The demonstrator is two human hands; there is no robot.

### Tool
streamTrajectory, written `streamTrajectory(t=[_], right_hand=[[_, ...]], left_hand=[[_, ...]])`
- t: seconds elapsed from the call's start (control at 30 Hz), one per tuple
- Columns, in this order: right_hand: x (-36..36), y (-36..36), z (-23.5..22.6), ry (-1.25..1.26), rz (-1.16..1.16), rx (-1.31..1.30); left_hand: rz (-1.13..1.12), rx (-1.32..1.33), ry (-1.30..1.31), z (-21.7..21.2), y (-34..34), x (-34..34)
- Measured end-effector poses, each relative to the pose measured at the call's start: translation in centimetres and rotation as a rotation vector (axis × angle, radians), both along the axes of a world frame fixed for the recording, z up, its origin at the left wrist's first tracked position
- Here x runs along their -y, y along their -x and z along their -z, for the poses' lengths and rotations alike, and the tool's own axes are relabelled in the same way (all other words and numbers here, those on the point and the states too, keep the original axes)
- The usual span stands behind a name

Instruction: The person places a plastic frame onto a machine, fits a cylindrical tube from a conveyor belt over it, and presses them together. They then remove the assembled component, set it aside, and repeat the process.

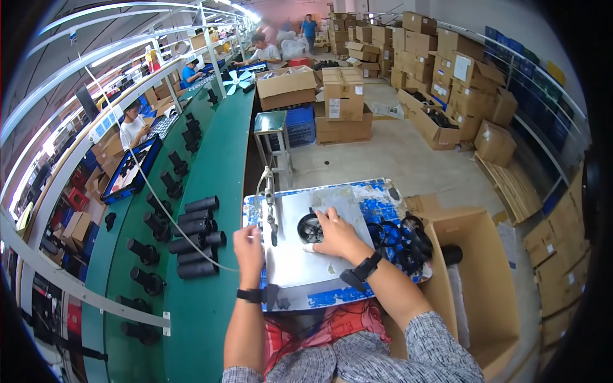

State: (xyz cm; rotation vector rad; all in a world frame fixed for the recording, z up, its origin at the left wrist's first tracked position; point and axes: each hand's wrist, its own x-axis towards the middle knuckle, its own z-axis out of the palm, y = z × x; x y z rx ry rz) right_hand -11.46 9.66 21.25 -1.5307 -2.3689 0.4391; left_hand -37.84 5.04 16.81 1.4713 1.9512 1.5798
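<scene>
My right hand [338, 237] grips the rim of a black round part with spokes inside [310, 228]. This part lies on a bare metal plate [300, 271] on top of a worn blue-and-white board [377, 205]. Pale wraps cover a fingertip of that hand. My left hand [248, 247] is raised at the plate's left edge with its fingers curled closed; whatever may be between them is too small to make out. Between my hands stands a slim metal fixture with a dark lever [272, 220]. Several black rings [399, 242] are heaped right of the plate.
Black tubes [198, 239] lie on the green bench [217, 153] to my left, beside a row of black tubes on flared bases [148, 281]. A thin hose [172, 217] crosses there. An open carton [485, 281] stands at right. A metal stool [271, 124] and co-workers are farther off.
</scene>
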Motion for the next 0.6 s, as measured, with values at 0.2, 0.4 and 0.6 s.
streamTrajectory(t=[0.2,0.4,0.6], right_hand=[[-0.8,-0.2,-0.1,0.034,-0.127,-0.089],[-2.5,-1.5,1.6,0.001,-0.168,-0.21],[-1.6,0.3,0.1,0.063,-0.03,-0.177]], left_hand=[[-0.143,0.922,0.136,6.0,10.1,-2.2],[-0.009,1.108,0.363,7.6,11.5,-3.4],[-0.031,1.102,0.303,7.7,11.0,-3.3]])
